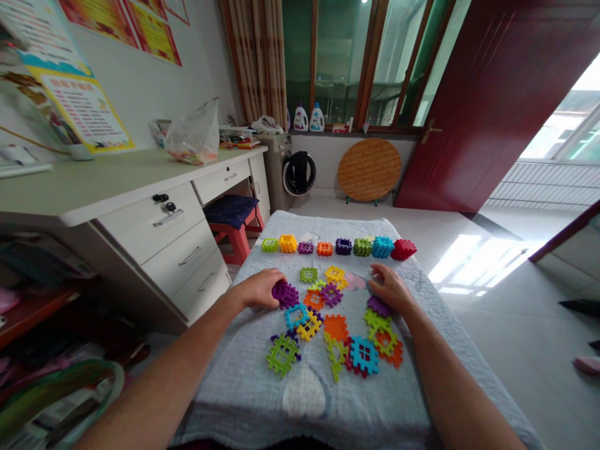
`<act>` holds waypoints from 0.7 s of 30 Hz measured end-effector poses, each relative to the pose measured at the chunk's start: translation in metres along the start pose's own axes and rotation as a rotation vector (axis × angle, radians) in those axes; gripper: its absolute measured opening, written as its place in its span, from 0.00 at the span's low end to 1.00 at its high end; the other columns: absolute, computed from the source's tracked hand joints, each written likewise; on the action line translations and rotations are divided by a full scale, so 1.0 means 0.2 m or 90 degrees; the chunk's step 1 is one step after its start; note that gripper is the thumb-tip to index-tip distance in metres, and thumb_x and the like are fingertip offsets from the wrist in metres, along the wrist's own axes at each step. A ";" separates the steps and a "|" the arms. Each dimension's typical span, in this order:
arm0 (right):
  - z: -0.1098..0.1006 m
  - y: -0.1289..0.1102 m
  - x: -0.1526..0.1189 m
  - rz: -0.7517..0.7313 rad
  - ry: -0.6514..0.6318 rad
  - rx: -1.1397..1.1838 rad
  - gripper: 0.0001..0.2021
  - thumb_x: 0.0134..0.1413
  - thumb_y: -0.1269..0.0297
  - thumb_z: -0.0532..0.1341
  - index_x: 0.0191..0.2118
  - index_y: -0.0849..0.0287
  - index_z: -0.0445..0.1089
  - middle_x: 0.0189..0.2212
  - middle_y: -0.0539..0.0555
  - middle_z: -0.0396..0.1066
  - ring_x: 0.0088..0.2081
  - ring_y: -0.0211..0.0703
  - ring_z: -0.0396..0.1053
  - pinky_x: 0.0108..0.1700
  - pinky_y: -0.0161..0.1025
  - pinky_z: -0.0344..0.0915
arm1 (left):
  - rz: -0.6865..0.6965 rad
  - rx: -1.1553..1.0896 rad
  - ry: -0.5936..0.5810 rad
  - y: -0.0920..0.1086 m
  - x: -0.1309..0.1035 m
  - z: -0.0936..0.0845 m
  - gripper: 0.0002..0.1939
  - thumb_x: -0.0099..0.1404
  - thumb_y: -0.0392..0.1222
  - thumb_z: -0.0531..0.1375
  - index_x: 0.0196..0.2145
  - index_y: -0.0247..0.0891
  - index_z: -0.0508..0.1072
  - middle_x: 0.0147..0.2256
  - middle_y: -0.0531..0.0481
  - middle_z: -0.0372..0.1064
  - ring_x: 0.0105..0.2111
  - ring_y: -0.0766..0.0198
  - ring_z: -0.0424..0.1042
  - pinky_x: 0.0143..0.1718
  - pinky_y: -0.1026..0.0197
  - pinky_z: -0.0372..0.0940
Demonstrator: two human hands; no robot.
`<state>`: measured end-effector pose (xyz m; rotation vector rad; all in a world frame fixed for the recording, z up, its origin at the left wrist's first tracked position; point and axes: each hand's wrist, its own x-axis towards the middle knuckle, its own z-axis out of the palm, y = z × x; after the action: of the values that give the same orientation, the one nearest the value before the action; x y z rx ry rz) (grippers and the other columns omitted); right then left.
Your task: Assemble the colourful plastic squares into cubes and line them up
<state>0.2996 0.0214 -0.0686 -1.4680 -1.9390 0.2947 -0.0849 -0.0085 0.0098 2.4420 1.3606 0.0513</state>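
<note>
My left hand is closed on a stack of purple interlocking tiles at the left of the loose pieces. My right hand rests on the cloth at the right, thumb and fingers apart, with nothing visible between them. Just below it lies a purple tile, partly covered by the hand. Between the hands are scattered notched tiles: a green one, a yellow one, a purple one and a blue one. Closer to me lie a green tile, an orange tile and a blue window tile.
Along the far side runs a row of assembled blocks, from a green block to a red block. A grey cloth covers the table. A white desk and a stool stand left; a red door is at right.
</note>
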 end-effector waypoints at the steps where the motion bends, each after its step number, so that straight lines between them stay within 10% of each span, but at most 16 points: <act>1: 0.00 0.00 0.00 0.000 -0.001 0.000 0.21 0.46 0.62 0.58 0.48 0.63 0.67 0.40 0.59 0.70 0.38 0.46 0.70 0.44 0.44 0.67 | -0.008 -0.002 0.010 0.01 0.00 -0.01 0.22 0.44 0.41 0.62 0.40 0.39 0.71 0.40 0.48 0.68 0.42 0.54 0.66 0.44 0.59 0.60; 21: -0.02 -0.03 0.00 0.005 -0.002 -0.001 0.22 0.45 0.62 0.57 0.48 0.65 0.67 0.39 0.60 0.70 0.36 0.45 0.69 0.42 0.44 0.67 | -0.027 0.011 0.022 0.10 0.00 0.04 0.19 0.46 0.45 0.64 0.38 0.38 0.73 0.37 0.46 0.70 0.38 0.55 0.69 0.38 0.60 0.60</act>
<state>0.2967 0.0180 -0.0631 -1.4769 -1.9369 0.2983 -0.0669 -0.0195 0.0090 2.4361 1.4332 0.0715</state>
